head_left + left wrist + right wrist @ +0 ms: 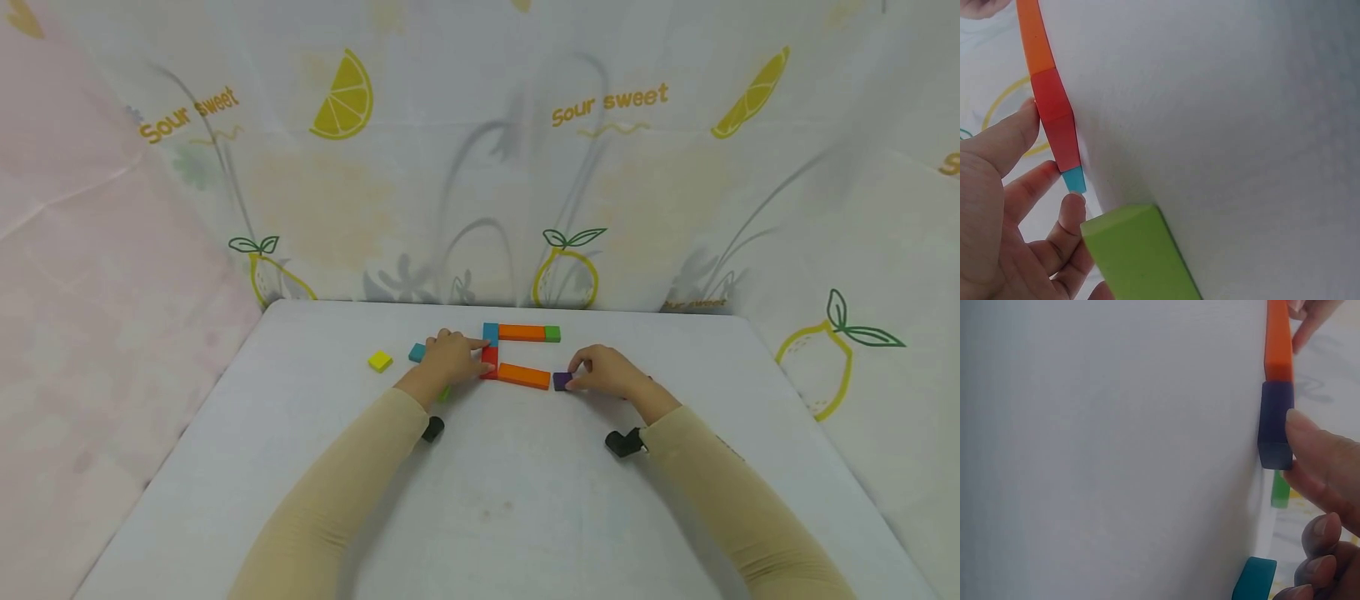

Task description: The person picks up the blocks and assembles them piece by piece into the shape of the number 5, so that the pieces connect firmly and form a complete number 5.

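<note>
Your left hand, fingers extended, touches the red block left of the nearer orange block; your right hand pinches the purple block right of it, likely light and rigid: grip opposite sides.

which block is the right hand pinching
The right hand pinches the dark purple block, just past the right end of the nearer orange block; no other visible block is purple.

Forward-down head view from above, close wrist views, nearer orange block in all
</note>
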A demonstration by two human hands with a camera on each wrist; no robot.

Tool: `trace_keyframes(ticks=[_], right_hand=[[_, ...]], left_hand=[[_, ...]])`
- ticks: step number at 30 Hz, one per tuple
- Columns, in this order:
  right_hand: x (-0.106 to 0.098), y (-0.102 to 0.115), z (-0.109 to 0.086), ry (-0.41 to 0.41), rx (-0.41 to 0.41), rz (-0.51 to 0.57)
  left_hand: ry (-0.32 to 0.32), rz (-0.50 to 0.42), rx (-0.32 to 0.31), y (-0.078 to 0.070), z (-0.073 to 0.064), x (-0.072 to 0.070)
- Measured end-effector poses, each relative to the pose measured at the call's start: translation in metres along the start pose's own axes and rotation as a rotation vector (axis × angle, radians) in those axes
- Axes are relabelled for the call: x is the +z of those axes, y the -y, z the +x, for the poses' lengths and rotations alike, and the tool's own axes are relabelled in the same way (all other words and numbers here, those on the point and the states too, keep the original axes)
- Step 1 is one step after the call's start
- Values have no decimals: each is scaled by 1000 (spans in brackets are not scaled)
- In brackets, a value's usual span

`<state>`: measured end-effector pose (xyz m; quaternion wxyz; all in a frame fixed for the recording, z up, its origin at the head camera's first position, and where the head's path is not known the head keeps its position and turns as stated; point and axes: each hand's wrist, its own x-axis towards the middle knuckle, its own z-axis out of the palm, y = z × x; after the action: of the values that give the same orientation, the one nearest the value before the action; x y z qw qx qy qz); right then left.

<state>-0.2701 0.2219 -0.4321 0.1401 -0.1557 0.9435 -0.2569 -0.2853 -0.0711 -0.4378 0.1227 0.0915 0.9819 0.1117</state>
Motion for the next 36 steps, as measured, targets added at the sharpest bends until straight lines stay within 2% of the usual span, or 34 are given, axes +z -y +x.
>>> trace_keyframes(ticks=[8, 19, 36], right_hand=[[1, 4, -1, -14, -22, -15], [3, 9, 0, 3, 7, -12], [1, 11, 0, 9, 15, -9]], left_hand=[[1, 0, 4, 0, -1, 0], [-2, -4, 4, 0, -1, 0], [-9, 6, 7, 4, 7, 5]])
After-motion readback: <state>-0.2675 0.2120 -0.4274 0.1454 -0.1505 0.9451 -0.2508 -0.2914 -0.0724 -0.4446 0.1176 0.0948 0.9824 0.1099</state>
